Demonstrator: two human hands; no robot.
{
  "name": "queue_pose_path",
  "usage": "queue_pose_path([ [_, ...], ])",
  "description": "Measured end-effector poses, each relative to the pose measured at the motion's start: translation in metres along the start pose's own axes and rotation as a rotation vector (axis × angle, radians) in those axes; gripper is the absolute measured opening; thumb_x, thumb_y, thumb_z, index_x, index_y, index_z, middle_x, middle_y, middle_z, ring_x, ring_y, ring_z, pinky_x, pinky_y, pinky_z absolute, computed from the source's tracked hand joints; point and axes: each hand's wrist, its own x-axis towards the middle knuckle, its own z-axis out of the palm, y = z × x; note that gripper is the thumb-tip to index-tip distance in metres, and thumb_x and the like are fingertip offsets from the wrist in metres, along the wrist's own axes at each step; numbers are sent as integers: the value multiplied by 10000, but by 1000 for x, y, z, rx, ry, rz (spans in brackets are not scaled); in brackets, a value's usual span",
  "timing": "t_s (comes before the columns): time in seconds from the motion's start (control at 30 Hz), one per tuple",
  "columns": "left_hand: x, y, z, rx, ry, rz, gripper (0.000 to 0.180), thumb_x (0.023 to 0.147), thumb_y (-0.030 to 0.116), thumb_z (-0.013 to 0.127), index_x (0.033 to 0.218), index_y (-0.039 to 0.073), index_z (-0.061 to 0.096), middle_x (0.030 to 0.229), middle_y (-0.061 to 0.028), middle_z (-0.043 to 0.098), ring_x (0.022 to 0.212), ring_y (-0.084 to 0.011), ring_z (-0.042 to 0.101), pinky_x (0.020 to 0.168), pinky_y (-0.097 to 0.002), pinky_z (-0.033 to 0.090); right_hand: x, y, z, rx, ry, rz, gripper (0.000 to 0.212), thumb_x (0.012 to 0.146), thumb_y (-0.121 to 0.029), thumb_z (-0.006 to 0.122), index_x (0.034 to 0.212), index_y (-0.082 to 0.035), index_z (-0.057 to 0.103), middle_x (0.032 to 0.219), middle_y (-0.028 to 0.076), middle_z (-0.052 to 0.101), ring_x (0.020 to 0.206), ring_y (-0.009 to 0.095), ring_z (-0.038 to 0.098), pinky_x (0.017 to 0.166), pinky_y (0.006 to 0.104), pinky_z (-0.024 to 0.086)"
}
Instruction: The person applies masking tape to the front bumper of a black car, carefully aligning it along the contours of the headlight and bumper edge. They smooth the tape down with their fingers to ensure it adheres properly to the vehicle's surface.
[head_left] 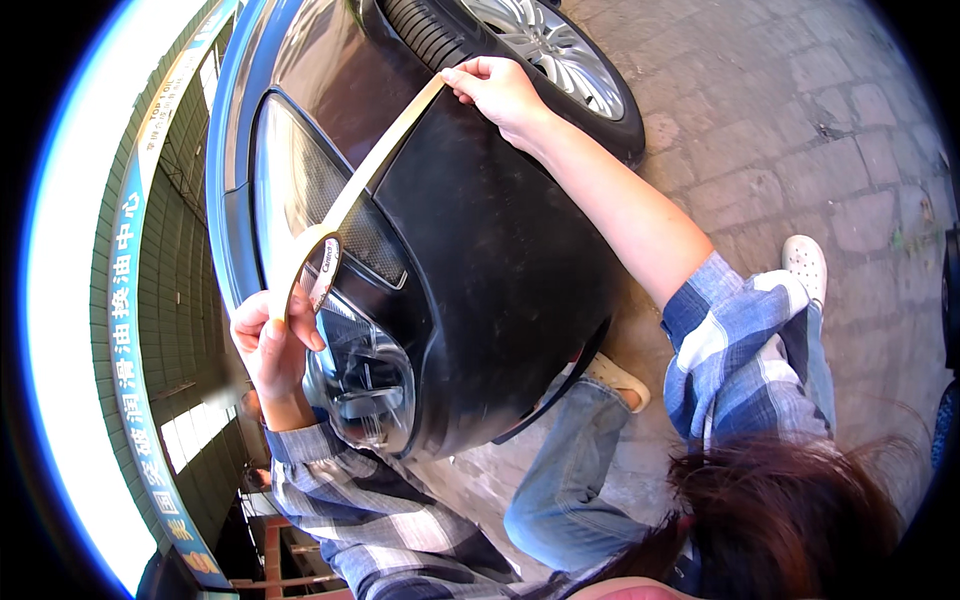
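Note:
My left hand [272, 340] grips a roll of pale masking tape [292, 262] in front of the car's lamp. From the roll a strip of tape [385, 145] stretches up and to the right, across the lamp toward the wheel arch. At the strip's far end, the fingertips of my right hand [503, 95] pinch the tape at the upper edge of the black bumper [510, 255]. The clear headlight [368, 385] sits below the roll. How much of the strip touches the car, I cannot tell.
Beyond my right hand is the tyre with its silver multi-spoke wheel [545, 40]. Stone paving [760, 190] lies at the right, under my light-coloured clogs [805, 265]. A green corrugated building with a blue sign band [130, 330] stands at the left.

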Motion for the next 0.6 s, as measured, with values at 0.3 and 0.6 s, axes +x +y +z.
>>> queue_pose_path([
  [0.3,-1,1,0,18,-22,-37,345,925,260,684,950,-85,689,793,-153,696,536,-174,664,682,-288,545,-1,-4,-2,-67,-12,-26,192,936,-189,698,959,1,681,840,25,657,765,95,585,732,259,500],
  [0.6,2,4,2,110,-85,-55,303,894,252,676,899,-50,706,698,-104,692,532,-186,676,1221,-510,161,0,-2,1,-76,19,-31,170,916,-146,710,930,20,676,839,56,674,746,110,619,710,271,520],
])
